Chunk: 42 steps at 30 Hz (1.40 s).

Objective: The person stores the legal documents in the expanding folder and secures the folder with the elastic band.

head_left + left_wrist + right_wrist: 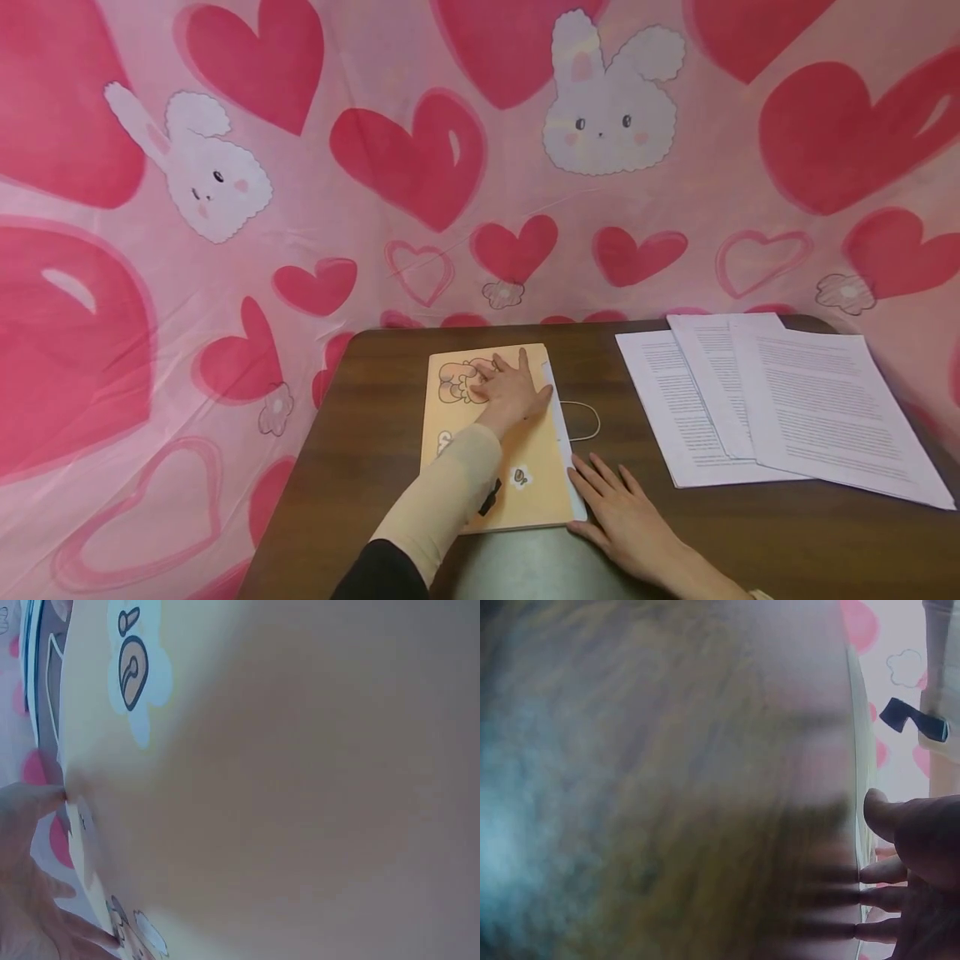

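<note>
At the left, the yellow folder [536, 442] is being supported by the dark wooden table [367, 450] and pressed by the left hand [513, 392], its fingers being spread flat and nothing being gripped. If pressure is being applied unevenly, the cover could be skewed or creased. Along the folder's right side a white edge strip [567, 458] is being exposed; it could be bent by a careless push from the right hand [626, 517], whose fingers are being extended beside it, nothing being grasped. The slack cord loop [598, 421] could be snagged by a fingertip. Farther right, the loose sheets [832, 408] could be scattered by a wide sweep.

Part of the cover is being hidden by the beige sleeve [442, 492]; the folder's inside is being concealed entirely. The right forearm is being cut off by the frame, and the sheets' print is being rendered too small to read.
</note>
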Each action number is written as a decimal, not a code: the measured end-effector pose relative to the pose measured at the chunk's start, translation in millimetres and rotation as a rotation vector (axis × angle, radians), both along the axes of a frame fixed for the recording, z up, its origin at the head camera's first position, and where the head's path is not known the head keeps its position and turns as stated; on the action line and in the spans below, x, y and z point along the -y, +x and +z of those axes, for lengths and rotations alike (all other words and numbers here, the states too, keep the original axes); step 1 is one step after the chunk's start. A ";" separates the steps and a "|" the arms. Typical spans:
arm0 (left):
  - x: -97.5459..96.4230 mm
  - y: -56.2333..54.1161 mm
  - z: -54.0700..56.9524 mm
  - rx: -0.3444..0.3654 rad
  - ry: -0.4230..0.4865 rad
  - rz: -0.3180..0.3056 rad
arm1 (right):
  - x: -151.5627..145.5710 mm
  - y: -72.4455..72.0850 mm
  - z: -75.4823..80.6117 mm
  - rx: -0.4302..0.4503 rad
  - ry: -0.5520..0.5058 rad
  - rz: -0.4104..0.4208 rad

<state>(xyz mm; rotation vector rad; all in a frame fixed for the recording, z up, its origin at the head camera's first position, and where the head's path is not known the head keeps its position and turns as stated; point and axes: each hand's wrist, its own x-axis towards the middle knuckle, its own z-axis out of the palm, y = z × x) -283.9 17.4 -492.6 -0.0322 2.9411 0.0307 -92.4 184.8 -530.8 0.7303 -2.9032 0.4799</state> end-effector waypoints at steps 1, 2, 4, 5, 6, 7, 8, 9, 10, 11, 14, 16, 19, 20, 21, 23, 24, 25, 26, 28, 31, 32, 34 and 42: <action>-0.2 -0.1 -0.8 -0.003 -0.005 -0.001 | 0.0 -0.1 0.0 -0.001 0.001 0.000; -0.4 -0.2 -1.3 -0.006 -0.005 -0.002 | 0.0 -0.1 0.1 -0.001 0.002 0.000; -0.8 -0.3 -1.7 -0.016 0.006 -0.005 | 0.0 -0.6 0.1 0.007 0.003 -0.001; -0.9 -0.3 -1.9 -0.020 0.013 -0.005 | 0.0 -0.8 0.1 0.012 0.003 -0.001; -0.8 -0.3 -2.0 -0.023 0.019 -0.005 | 0.0 -0.9 0.2 0.018 0.001 -0.001; -0.9 -0.4 -2.1 -0.027 0.029 -0.003 | 0.0 -1.0 0.2 0.022 0.000 -0.002; -0.9 -0.5 -2.0 -0.028 0.039 -0.002 | 0.1 -1.1 0.1 0.025 0.000 -0.001; -0.9 -0.6 -2.0 -0.028 0.044 -0.001 | 0.2 -1.1 0.1 0.027 0.000 0.000; -0.6 -0.7 -2.1 -0.028 0.052 0.000 | 0.3 -1.1 0.0 0.028 0.000 0.000; -0.5 -1.2 -2.6 -0.030 0.060 0.001 | 0.4 -1.1 -0.1 0.028 -0.002 0.000; -1.7 -4.9 -6.4 -0.055 0.096 -0.006 | 0.9 -1.0 -0.2 0.030 -0.002 0.002; -2.9 -10.6 -13.1 -0.098 0.138 -0.016 | 1.3 -0.9 0.2 0.037 -0.003 0.002; -5.5 -22.9 -27.8 -0.183 0.185 -0.051 | 1.9 -0.9 1.0 0.048 -0.003 0.003; -6.5 -27.4 -32.9 -0.210 0.193 -0.060 | 2.0 -0.8 1.3 0.052 -0.004 0.002; -7.3 -31.5 -37.8 -0.234 0.199 -0.066 | 2.1 -0.8 1.5 0.055 -0.003 0.001; -8.9 -38.9 -46.9 -0.269 0.202 -0.073 | 2.1 -0.7 1.7 0.056 -0.001 -0.002; -9.5 -42.0 -50.6 -0.276 0.212 -0.067 | 2.0 -0.7 1.7 0.056 -0.001 -0.003; -10.1 -44.8 -53.9 -0.283 0.219 -0.061 | 2.0 -0.6 1.6 0.054 0.001 -0.003; -10.7 -46.8 -56.3 -0.288 0.216 -0.057 | 1.9 -0.6 1.5 0.054 0.002 -0.004; -11.5 -50.1 -59.2 -0.288 0.219 -0.048 | 1.9 -0.5 1.4 0.054 0.004 -0.004; -11.8 -54.1 -61.1 -0.284 0.223 -0.048 | 2.1 -0.6 1.8 0.063 0.002 -0.002; -11.7 -55.5 -61.5 -0.280 0.223 -0.054 | 2.1 -0.6 2.0 0.069 0.000 -0.003; -11.0 -58.8 -62.7 -0.275 0.228 -0.073 | 2.2 -0.6 2.3 0.078 -0.003 -0.004; -5.6 -66.1 -56.9 -0.235 0.335 -0.116 | 1.8 -0.2 2.5 0.083 -0.001 -0.009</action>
